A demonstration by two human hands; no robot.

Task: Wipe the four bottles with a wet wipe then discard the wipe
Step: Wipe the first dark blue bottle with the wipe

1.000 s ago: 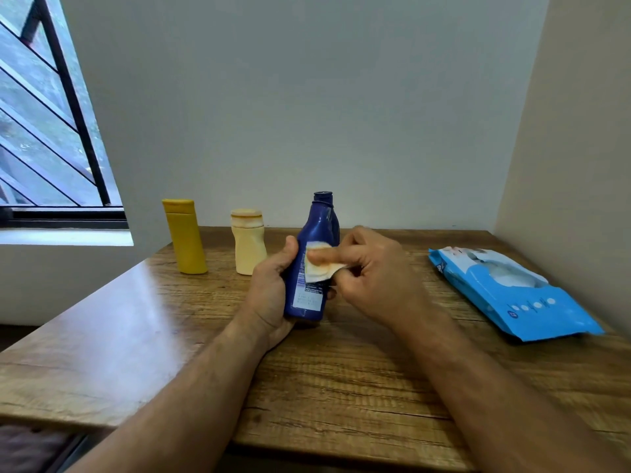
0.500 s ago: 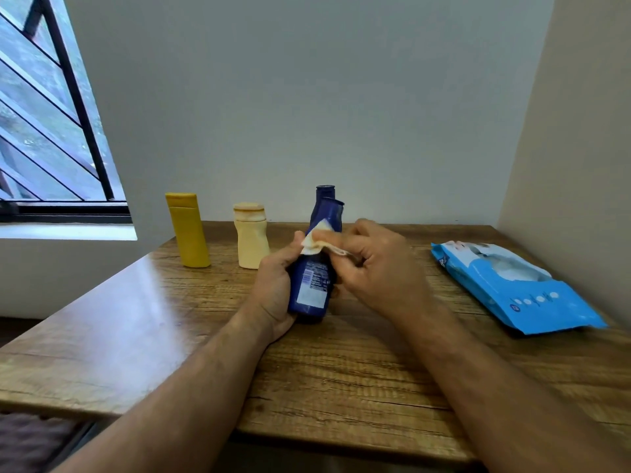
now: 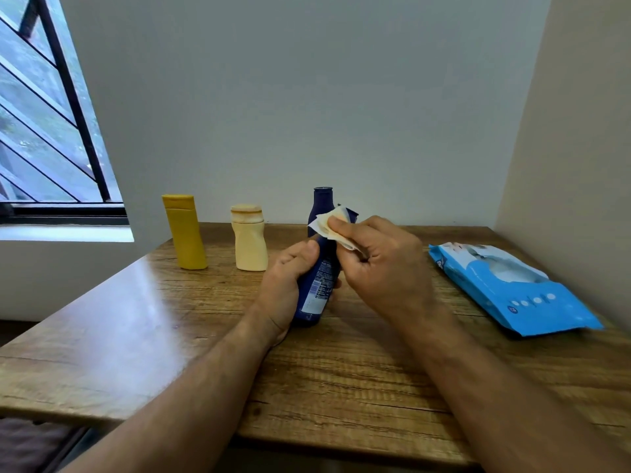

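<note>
Bottles: four in the head view, only view available.

- Held blue bottle (image 3: pixel 316 288): tilted, gripped low on the body by the left hand (image 3: pixel 285 288), base near the wooden table (image 3: pixel 136 322); can't tell if it touches.
- Wet wipe (image 3: pixel 333 225): folded, pinched in the right hand (image 3: pixel 382 268), pressed at the cap/shoulder end of the held bottle. Both hands are closed up on their own item and close together; whether they touch each other, can't tell.
- Second blue bottle (image 3: pixel 321 203): upright at the back, just behind the held one, mostly hidden by it.
- Cream bottle (image 3: pixel 250 238) and yellow bottle (image 3: pixel 185 232): upright at the back left, side by side, apart, well clear of both hands.
- Wipe pack (image 3: pixel 512 288): flat on the table to the right, well apart from the hands.

Progress, as a judgement: mid-task. One bottle is being wiped now, top end. Nothing on the other three shows whether they are wiped or not; can't tell. Worst case three remain. Discard step not done, wipe is in hand. No bin visible in frame, so the discard target is unknown.
</note>
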